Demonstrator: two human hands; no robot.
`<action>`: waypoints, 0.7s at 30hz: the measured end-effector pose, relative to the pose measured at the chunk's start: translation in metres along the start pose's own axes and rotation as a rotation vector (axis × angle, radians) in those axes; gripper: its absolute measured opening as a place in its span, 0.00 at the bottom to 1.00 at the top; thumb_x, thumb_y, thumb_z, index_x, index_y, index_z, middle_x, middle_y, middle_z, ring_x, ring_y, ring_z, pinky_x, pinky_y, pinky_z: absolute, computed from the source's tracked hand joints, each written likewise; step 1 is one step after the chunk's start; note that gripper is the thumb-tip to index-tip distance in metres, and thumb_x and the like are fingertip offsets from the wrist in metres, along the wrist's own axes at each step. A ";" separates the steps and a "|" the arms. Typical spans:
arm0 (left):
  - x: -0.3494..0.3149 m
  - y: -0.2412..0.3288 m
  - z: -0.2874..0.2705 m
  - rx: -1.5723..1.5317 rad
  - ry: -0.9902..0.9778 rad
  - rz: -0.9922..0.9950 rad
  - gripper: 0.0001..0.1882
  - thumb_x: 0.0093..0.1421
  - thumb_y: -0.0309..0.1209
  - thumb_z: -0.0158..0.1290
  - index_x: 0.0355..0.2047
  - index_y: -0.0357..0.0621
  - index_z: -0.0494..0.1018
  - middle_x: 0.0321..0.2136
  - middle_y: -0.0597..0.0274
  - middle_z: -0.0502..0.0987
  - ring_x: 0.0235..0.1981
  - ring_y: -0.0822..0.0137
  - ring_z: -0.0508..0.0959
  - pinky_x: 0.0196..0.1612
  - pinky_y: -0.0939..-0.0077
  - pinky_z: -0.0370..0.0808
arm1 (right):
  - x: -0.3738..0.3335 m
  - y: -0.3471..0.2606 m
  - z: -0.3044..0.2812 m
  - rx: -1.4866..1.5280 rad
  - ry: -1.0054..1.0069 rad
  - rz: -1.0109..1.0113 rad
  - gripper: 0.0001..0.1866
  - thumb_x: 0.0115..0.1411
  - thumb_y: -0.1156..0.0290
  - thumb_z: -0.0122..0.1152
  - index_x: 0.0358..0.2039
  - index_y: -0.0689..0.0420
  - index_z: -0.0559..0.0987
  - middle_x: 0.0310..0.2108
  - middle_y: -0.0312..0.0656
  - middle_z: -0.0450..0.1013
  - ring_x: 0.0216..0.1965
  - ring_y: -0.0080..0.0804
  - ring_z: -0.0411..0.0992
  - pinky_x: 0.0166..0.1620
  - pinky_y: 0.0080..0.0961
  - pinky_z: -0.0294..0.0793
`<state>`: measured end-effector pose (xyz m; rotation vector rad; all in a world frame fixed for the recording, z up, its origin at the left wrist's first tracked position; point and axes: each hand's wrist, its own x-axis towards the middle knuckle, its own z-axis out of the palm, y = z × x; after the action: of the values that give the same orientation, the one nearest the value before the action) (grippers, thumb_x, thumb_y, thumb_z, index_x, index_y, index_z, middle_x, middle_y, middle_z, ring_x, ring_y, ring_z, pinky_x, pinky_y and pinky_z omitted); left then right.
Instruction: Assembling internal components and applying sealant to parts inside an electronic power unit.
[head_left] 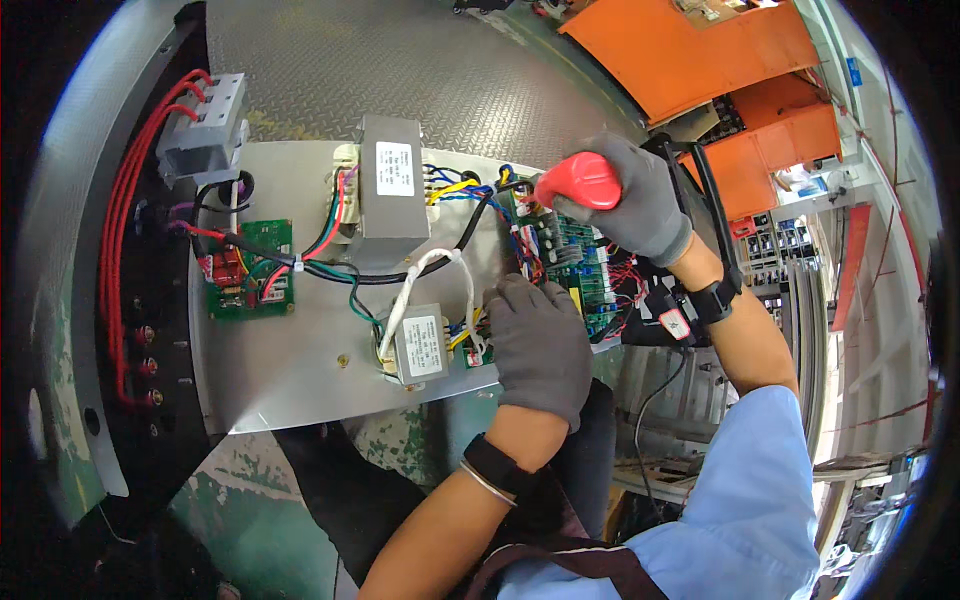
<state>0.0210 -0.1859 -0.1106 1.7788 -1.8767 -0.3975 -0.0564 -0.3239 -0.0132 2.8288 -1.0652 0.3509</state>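
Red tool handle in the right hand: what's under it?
A crowded green circuit board shows just past the red tool handle. The tool's tip and whatever it meets are covered by the handle and gloved right hand.

On the plate [290,375] I see the left board [255,273], then the rear transformer [395,215], then the right board [576,245]; the breaker block [205,135] sits farther left.
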 end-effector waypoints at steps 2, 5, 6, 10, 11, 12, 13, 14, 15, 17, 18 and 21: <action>-0.002 0.000 0.002 0.005 0.011 0.013 0.24 0.50 0.40 0.53 0.43 0.35 0.71 0.43 0.42 0.71 0.46 0.50 0.68 0.52 0.53 0.61 | 0.000 -0.001 0.002 -0.031 0.005 -0.011 0.23 0.43 0.55 0.71 0.35 0.53 0.74 0.29 0.43 0.75 0.31 0.44 0.75 0.32 0.33 0.74; -0.002 0.000 0.004 -0.014 0.001 0.003 0.23 0.51 0.38 0.51 0.44 0.34 0.71 0.43 0.41 0.71 0.46 0.49 0.68 0.53 0.53 0.61 | 0.002 -0.002 0.001 -0.018 0.014 -0.058 0.23 0.43 0.55 0.72 0.35 0.53 0.74 0.28 0.43 0.74 0.30 0.43 0.75 0.32 0.33 0.74; -0.002 0.000 0.004 -0.012 0.002 0.002 0.23 0.52 0.37 0.49 0.44 0.34 0.71 0.43 0.41 0.71 0.46 0.49 0.68 0.53 0.53 0.60 | 0.002 -0.002 0.000 -0.011 0.009 -0.076 0.23 0.43 0.55 0.72 0.35 0.53 0.74 0.28 0.43 0.74 0.30 0.43 0.75 0.32 0.33 0.74; -0.002 0.001 0.003 -0.024 -0.006 -0.013 0.20 0.55 0.33 0.45 0.45 0.33 0.71 0.42 0.41 0.71 0.46 0.48 0.67 0.54 0.53 0.59 | -0.002 -0.005 0.003 -0.014 -0.063 -0.095 0.23 0.42 0.57 0.73 0.35 0.53 0.74 0.27 0.42 0.74 0.30 0.43 0.74 0.32 0.33 0.73; -0.002 0.000 0.003 -0.013 -0.014 -0.029 0.20 0.55 0.33 0.45 0.45 0.33 0.71 0.42 0.41 0.71 0.46 0.48 0.67 0.54 0.53 0.59 | -0.004 -0.005 0.005 -0.004 -0.069 -0.122 0.23 0.41 0.59 0.73 0.35 0.53 0.74 0.28 0.42 0.74 0.30 0.44 0.74 0.32 0.33 0.73; -0.002 0.000 0.003 -0.020 -0.005 -0.022 0.20 0.55 0.33 0.45 0.44 0.33 0.71 0.41 0.41 0.71 0.46 0.48 0.67 0.54 0.53 0.59 | -0.006 -0.005 0.006 -0.014 -0.071 -0.199 0.25 0.39 0.63 0.73 0.38 0.52 0.74 0.30 0.42 0.74 0.31 0.43 0.74 0.33 0.32 0.73; -0.002 0.000 0.002 -0.027 0.005 -0.015 0.19 0.55 0.32 0.45 0.44 0.33 0.71 0.40 0.41 0.71 0.46 0.48 0.67 0.53 0.53 0.59 | -0.008 -0.004 0.008 -0.012 -0.078 -0.211 0.25 0.39 0.63 0.73 0.38 0.52 0.74 0.30 0.42 0.74 0.31 0.43 0.74 0.33 0.32 0.73; -0.002 -0.001 0.002 -0.031 0.006 -0.021 0.19 0.55 0.32 0.45 0.44 0.33 0.71 0.40 0.41 0.71 0.46 0.48 0.67 0.53 0.53 0.59 | -0.010 -0.004 0.010 -0.032 -0.110 -0.288 0.26 0.37 0.65 0.73 0.39 0.52 0.74 0.32 0.41 0.73 0.32 0.43 0.74 0.34 0.32 0.73; -0.002 -0.001 0.003 -0.027 0.002 -0.024 0.19 0.55 0.32 0.44 0.44 0.33 0.71 0.41 0.40 0.70 0.47 0.47 0.67 0.53 0.54 0.59 | -0.013 -0.003 0.011 -0.044 -0.123 -0.372 0.28 0.35 0.66 0.72 0.41 0.52 0.74 0.34 0.41 0.73 0.33 0.43 0.73 0.35 0.32 0.73; -0.002 0.001 0.003 -0.027 0.002 -0.028 0.19 0.56 0.32 0.44 0.44 0.32 0.71 0.42 0.39 0.70 0.48 0.47 0.66 0.53 0.54 0.59 | -0.021 -0.006 0.011 -0.100 -0.227 -0.429 0.29 0.35 0.68 0.69 0.43 0.52 0.74 0.38 0.39 0.72 0.36 0.40 0.72 0.37 0.31 0.73; -0.003 0.002 0.003 -0.058 -0.066 -0.026 0.18 0.56 0.31 0.43 0.44 0.32 0.71 0.44 0.38 0.68 0.49 0.46 0.65 0.54 0.54 0.59 | -0.024 -0.008 0.011 -0.187 -0.307 -0.533 0.28 0.36 0.68 0.67 0.43 0.52 0.74 0.38 0.39 0.72 0.36 0.39 0.72 0.38 0.30 0.73; -0.005 0.004 0.004 -0.078 -0.099 -0.032 0.18 0.57 0.30 0.42 0.44 0.32 0.71 0.46 0.38 0.67 0.51 0.45 0.63 0.55 0.54 0.59 | -0.029 -0.018 0.010 -0.322 -0.402 -0.654 0.25 0.38 0.68 0.62 0.42 0.54 0.74 0.38 0.37 0.72 0.37 0.35 0.71 0.39 0.29 0.73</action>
<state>0.0159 -0.1811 -0.1127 1.7680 -1.8746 -0.5720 -0.0643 -0.2937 -0.0304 2.7875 -0.1502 -0.4181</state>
